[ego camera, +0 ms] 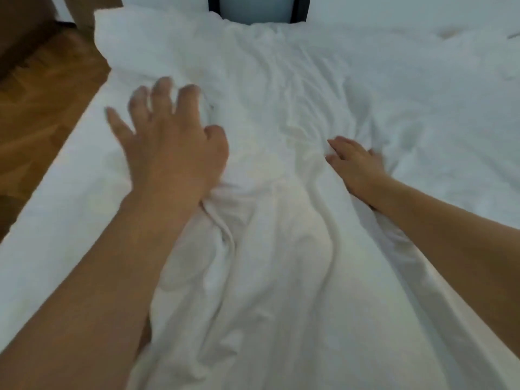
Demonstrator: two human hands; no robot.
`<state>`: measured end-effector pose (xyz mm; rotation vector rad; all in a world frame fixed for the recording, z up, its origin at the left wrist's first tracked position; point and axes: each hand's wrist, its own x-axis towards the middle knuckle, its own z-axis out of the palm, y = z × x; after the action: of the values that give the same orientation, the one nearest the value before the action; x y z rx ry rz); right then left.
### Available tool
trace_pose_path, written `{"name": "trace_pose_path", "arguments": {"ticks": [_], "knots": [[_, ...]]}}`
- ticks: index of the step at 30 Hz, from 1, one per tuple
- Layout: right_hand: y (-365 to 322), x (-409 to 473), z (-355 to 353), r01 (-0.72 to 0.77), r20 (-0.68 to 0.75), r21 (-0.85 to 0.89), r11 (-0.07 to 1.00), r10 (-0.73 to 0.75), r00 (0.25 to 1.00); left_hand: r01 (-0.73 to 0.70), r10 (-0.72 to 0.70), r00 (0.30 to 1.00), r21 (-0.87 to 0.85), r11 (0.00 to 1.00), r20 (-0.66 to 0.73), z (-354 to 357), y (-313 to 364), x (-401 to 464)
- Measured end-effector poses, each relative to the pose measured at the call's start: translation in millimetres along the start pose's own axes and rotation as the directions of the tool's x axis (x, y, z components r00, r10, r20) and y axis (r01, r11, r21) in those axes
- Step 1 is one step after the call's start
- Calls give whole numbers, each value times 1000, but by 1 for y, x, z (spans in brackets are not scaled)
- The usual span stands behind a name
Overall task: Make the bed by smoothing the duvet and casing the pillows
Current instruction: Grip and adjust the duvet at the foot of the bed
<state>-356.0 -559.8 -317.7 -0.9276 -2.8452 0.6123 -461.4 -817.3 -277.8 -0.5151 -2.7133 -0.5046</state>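
A white duvet [275, 114] lies crumpled down the middle of the bed, with long folds running toward me. My left hand [168, 142] hovers or rests on its left side with fingers spread, blurred by motion. My right hand [356, 167] presses flat into the fabric on the right, fingers apart, with creases bunched around it. The duvet's far left corner [118, 32] puffs up near the head of the bed. No pillow is clearly separate from the white bedding.
A white fitted sheet [56, 192] covers the mattress along its left edge. Wooden floor [42, 102] lies to the left of the bed. A dark-framed panel [253, 9] stands at the head. More white bedding [436, 94] spreads to the right.
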Motion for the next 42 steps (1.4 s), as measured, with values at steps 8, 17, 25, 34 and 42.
{"name": "trace_pose_path", "arguments": {"ticks": [8, 17, 25, 34, 42], "knots": [[-81, -100, -11, 223, 325, 92, 971, -241, 915, 498, -191, 813, -486, 718, 550, -20, -41, -35], [-81, -85, 18, 165, 374, -149, 975, -99, 922, 350, -340, 930, -48, 936, 142, -70, -131, -40], [-67, -89, 20, 211, 380, -210, 955, -119, 917, 119, -126, 987, 79, 990, 98, -35, -49, -102], [-64, -149, -14, 90, 230, 182, 979, -132, 964, -3, -50, 932, 145, 989, 360, -25, -38, -122], [-40, -275, -42, 267, -64, 18, 963, -266, 962, -303, 440, 582, -320, 898, 684, -132, -49, -274]]}}
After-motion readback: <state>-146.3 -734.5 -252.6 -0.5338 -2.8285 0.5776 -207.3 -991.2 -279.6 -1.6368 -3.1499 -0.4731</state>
